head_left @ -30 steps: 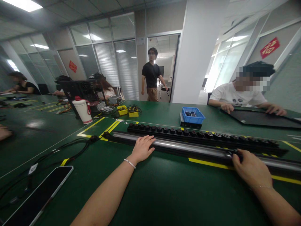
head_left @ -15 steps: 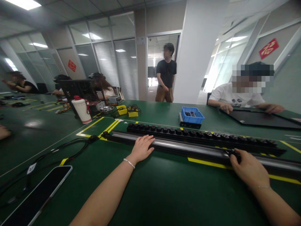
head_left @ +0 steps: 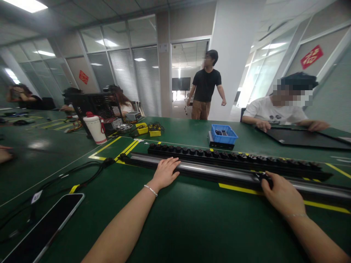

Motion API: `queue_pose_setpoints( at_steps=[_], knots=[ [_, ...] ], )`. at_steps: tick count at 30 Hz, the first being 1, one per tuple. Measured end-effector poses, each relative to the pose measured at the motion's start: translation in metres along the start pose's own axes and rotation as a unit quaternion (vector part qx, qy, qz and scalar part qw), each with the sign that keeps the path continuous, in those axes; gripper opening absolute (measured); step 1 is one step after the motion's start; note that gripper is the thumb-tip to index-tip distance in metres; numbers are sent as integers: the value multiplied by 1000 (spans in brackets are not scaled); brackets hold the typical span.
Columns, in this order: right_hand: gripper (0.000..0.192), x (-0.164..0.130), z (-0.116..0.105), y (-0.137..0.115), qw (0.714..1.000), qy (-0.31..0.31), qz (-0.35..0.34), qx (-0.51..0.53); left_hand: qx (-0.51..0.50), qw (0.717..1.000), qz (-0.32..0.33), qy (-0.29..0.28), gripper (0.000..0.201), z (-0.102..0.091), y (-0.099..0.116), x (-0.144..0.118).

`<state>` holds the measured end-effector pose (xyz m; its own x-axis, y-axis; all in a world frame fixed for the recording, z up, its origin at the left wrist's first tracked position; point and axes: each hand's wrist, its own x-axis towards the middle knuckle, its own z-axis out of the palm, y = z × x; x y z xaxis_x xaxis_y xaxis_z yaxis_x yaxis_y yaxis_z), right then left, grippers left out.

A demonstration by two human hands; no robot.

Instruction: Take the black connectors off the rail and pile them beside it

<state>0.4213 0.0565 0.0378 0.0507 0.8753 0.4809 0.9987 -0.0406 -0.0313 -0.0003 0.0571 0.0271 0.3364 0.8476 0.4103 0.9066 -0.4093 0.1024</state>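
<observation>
A long black rail with a shiny metal top (head_left: 216, 170) lies across the table, running off toward the right edge. My left hand (head_left: 165, 172) lies on its left part, fingers stretched out over the metal. Farther right, my right hand (head_left: 282, 191) grips a small black part (head_left: 264, 177) that sits on the metal surface; its exact kind is hidden by my fingers. Just behind the rail is a black strip (head_left: 236, 156) carrying a row of several round black pieces.
A phone (head_left: 45, 226) and black cables (head_left: 79, 168) lie at left. Beyond are a white bottle (head_left: 95, 128), yellow bins (head_left: 155, 132) and a blue bin (head_left: 224, 133). Across the table (head_left: 175, 219), a seated person handles a black panel (head_left: 298, 137); another person (head_left: 206, 86) stands behind.
My right hand has slid a little to the left along the rail with the small black part. My left hand stays put. The standing person has moved right.
</observation>
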Motion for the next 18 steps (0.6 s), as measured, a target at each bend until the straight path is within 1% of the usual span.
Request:
queue_pose_setpoints(
  at_steps=[9, 15, 18],
  knots=[
    [49, -1, 6, 1, 999, 27, -29, 22, 3, 1000, 5, 5, 46, -1, 0, 0],
    [46, -1, 11, -2, 995, 54, -82, 35, 3, 1000, 2, 0, 45, -2, 2, 0],
    [45, -2, 11, -6, 994, 55, -84, 41, 1, 1000, 3, -1, 44, -2, 2, 0]
  ],
)
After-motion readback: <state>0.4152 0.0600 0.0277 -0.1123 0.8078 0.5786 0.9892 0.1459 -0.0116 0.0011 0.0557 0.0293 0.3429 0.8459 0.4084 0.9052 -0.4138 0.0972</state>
